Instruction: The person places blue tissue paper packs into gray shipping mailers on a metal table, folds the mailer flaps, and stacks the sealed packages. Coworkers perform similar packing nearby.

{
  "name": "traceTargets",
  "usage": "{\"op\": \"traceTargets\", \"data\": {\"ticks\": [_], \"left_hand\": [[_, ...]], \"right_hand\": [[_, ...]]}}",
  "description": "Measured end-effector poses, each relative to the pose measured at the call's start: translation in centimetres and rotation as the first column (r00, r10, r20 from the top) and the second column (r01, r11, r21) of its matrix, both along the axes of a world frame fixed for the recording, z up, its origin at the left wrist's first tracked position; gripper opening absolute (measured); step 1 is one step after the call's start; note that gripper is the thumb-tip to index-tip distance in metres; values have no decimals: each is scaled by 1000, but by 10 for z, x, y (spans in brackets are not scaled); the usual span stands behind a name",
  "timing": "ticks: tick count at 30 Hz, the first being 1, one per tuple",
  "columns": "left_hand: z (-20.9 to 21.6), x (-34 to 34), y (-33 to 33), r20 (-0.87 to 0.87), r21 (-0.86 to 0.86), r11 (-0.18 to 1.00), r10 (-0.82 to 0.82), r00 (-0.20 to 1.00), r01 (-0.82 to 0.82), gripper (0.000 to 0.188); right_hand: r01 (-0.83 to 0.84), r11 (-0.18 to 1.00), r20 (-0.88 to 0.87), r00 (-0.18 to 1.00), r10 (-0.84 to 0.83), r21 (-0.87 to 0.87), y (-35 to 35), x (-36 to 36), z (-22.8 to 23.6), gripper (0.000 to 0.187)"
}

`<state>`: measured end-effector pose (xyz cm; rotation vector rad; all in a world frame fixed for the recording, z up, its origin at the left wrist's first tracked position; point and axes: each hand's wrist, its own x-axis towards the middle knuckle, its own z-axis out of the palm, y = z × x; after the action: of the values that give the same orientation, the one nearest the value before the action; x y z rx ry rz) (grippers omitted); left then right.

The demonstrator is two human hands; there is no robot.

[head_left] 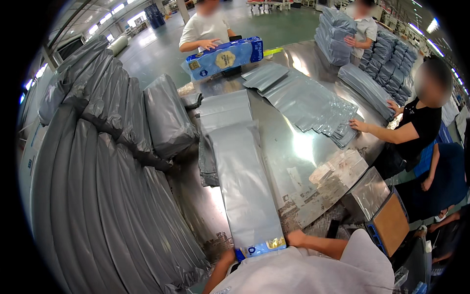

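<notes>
A long grey plastic bag [245,181] lies lengthwise in front of me on the metal table. At its near end, against my shirt, the end of a blue package with gold and white patches [262,248] shows out of the bag. My right hand [295,238] is closed at the bag's right edge, beside the package. On the opposite side my left hand [228,256] touches the package's left corner; its fingers are mostly hidden. Under the bag and just beyond it lies a stack of flat grey bags [223,105].
Grey filled sacks [117,210] are piled along the left. The metal table [274,147] bears fanned grey bags [313,100]. Across it a person holds a blue package [225,59]. Another handles grey bundles [335,36]; a third, at right, touches the fanned bags. A box [367,193] stands near right.
</notes>
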<state>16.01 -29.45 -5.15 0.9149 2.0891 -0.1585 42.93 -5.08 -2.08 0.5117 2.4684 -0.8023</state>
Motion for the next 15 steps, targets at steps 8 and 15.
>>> {"op": "traceTargets", "data": {"ticks": [8, 15], "left_hand": [[41, 37, 23, 12, 266, 957, -127, 992, 119, 33], [81, 18, 143, -211, 404, 743, -492, 845, 534, 33]], "right_hand": [[93, 838, -183, 957, -223, -537, -37, -23, -18, 28], [30, 985, -694, 706, -142, -171, 11, -79, 41, 36]]}}
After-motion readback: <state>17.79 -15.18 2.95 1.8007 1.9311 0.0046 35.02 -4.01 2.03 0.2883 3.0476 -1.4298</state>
